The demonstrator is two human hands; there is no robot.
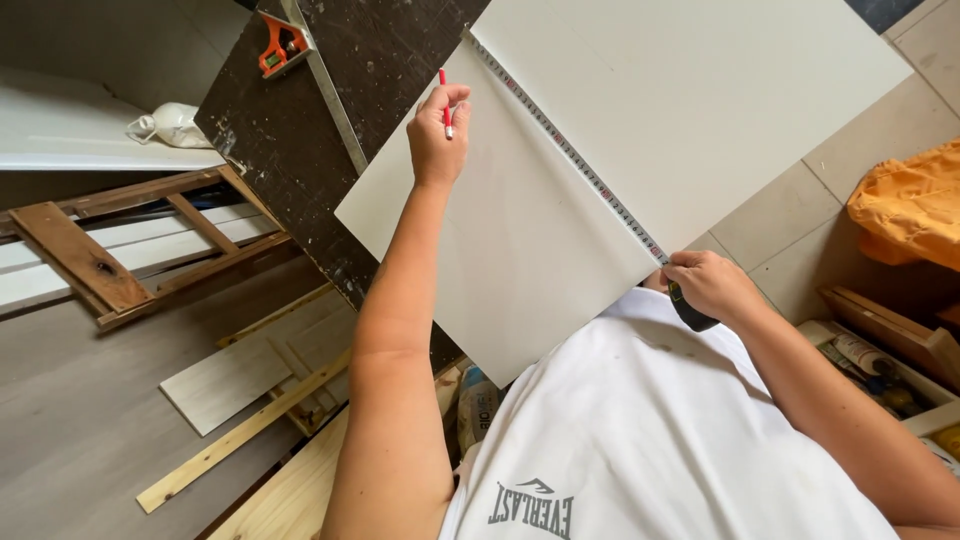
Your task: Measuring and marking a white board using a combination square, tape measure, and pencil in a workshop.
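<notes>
Left hand (437,135) pinches red pencil (445,102) on white tile (520,240); right hand (708,283) grips tape measure (580,160)

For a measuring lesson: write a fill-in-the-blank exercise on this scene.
1. The left hand holds a red ___ over the white tile.
2. The right hand holds the case of a ___ measure, its blade stretched across the tile.
3. The orange-handled square lies on the ___ board.

Missing: pencil; tape; dark
</notes>
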